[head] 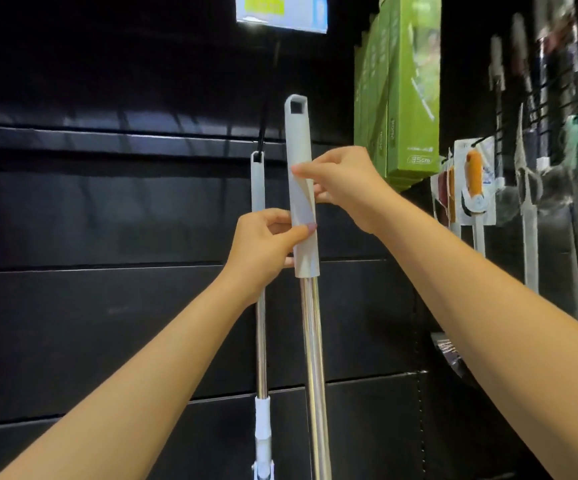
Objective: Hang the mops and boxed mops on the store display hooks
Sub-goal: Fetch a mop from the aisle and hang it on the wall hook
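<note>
Here, left hand (263, 244) and right hand (344, 183) both pinch-closed on mop handle (302, 188).

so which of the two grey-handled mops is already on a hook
The thinner-looking mop on the left: its handle loop sits on the black hook. The nearer mop is gripped by both hands, its top hole empty.

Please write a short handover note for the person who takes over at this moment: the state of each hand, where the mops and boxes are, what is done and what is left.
Left hand: pinching the grey grip of the held mop low down.
Right hand: fingers on a label partly peeled off the same grip.
Done: one mop hangs on the black hook; green boxed mops hang at upper right.
Left: deal with the label, then lift the held mop so its top hole goes onto a hook.
</note>
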Demonstrator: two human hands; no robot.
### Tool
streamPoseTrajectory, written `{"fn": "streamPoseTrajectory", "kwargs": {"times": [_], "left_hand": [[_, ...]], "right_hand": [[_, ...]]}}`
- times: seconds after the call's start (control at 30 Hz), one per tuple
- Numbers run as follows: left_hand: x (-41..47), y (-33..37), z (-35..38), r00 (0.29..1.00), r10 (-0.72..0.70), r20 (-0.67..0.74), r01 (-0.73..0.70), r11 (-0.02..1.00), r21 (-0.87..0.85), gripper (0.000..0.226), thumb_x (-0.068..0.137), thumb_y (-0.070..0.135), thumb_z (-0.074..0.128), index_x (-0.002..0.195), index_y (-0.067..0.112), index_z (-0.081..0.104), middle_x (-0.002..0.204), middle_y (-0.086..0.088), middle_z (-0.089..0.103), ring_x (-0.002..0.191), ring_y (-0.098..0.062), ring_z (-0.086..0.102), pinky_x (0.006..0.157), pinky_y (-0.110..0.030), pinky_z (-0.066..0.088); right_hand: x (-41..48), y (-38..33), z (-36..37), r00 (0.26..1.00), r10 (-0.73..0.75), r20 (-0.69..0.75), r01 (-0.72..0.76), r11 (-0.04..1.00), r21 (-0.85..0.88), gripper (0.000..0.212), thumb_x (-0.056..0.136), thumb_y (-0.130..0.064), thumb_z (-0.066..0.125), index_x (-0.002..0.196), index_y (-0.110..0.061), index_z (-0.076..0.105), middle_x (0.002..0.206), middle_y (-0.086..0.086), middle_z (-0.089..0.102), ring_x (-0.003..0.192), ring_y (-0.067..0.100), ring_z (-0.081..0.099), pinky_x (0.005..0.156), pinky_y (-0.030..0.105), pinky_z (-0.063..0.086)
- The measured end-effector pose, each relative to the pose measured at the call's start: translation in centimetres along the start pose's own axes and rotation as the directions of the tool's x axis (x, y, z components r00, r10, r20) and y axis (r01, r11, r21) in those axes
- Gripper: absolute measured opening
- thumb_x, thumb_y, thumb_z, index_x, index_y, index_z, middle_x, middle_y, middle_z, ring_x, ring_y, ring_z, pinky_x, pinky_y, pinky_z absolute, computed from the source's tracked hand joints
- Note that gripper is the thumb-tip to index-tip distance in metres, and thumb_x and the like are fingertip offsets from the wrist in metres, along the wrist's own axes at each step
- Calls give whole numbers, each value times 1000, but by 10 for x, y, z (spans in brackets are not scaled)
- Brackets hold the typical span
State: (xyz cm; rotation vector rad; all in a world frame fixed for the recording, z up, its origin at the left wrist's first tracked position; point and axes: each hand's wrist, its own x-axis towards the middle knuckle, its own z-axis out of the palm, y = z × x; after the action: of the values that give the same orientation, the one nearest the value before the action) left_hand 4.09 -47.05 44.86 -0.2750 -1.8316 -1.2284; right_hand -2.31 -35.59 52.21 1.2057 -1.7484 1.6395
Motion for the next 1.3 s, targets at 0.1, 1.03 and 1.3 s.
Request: {"fn": "streamPoseTrajectory", "kwargs": {"times": [0.1, 1.03, 1.3], "left_hand": [[14, 12, 0, 999, 21, 31, -22, 1000, 17, 20, 90, 16, 68, 108, 9, 69, 99, -6, 74, 92, -18, 72, 74, -34, 62], [60, 33, -38, 981, 190, 43, -195, 964, 183, 31, 94, 27, 60, 118, 9, 68, 100, -4, 75, 92, -16, 73, 81, -41, 61], [78, -31, -40, 1000, 27, 16, -29, 990, 141, 20, 96, 21, 59, 107, 9, 71, 100, -11, 74, 90, -19, 72, 76, -39, 62]], "right_hand": [[7, -5, -11, 994, 26, 102, -36, 995, 97, 32, 91, -21, 67, 100, 10, 65, 86, 11, 63, 85, 22, 67, 85, 35, 59], [53, -21, 28, 984, -162, -79, 171, 976, 137, 26, 94, -32, 60, 91, -7, 68, 95, 13, 70, 91, 25, 69, 86, 44, 58], [79, 33, 63, 998, 63, 4, -62, 987, 146, 27, 92, -29, 65, 97, -2, 66, 98, 11, 68, 95, 27, 68, 89, 46, 56]]}}
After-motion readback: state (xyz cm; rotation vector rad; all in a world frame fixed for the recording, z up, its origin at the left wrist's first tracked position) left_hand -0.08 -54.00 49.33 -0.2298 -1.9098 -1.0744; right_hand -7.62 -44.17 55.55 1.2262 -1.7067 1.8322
